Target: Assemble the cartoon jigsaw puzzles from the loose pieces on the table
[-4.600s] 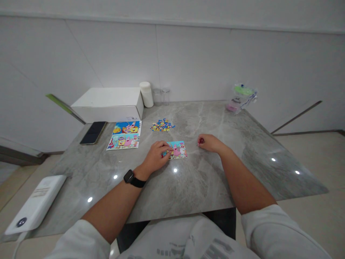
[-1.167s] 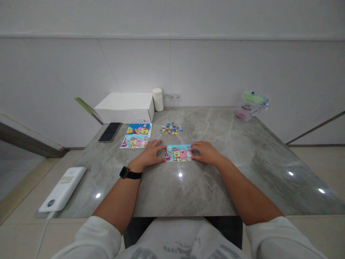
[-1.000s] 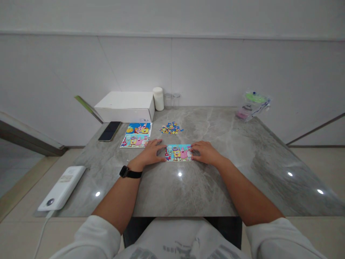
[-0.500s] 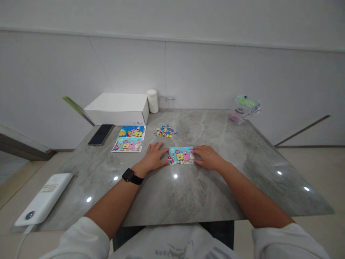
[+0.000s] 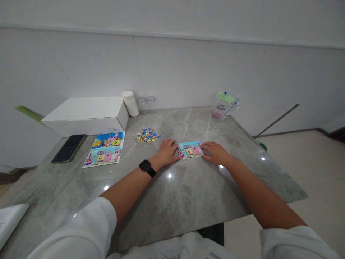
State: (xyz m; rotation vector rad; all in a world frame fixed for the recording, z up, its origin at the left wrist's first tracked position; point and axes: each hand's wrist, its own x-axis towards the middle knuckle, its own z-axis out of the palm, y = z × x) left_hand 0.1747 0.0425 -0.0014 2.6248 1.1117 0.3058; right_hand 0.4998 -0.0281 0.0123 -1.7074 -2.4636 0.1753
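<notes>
A small rectangular jigsaw puzzle (image 5: pixel 190 150), printed with cartoon characters on light blue, lies flat on the grey marbled table (image 5: pixel 178 201). My left hand (image 5: pixel 167 152), below a black watch (image 5: pixel 145 166), grips its left edge between thumb and fingers. At the right edge, the thumb and fingers of my right hand (image 5: pixel 215 152) pinch it too. A pile of loose puzzle pieces (image 5: pixel 147 135), blue and yellow, lies beyond my left hand. Further left is a printed picture sheet (image 5: pixel 104 149); its lower half shows the same characters as the puzzle.
A black phone (image 5: pixel 69 148) lies left of the sheet. Behind stand a white box (image 5: pixel 86 113), a white bottle (image 5: pixel 130 103) and two clear jars (image 5: pixel 146 104). A clear plastic bag (image 5: pixel 225 105) sits at the back right. A white device (image 5: pixel 12 219) is cut off at lower left.
My view has turned to the right and tilted. Both hands have moved rightward with the puzzle, further from the pile of pieces. Their grip on its two ends looks the same.
</notes>
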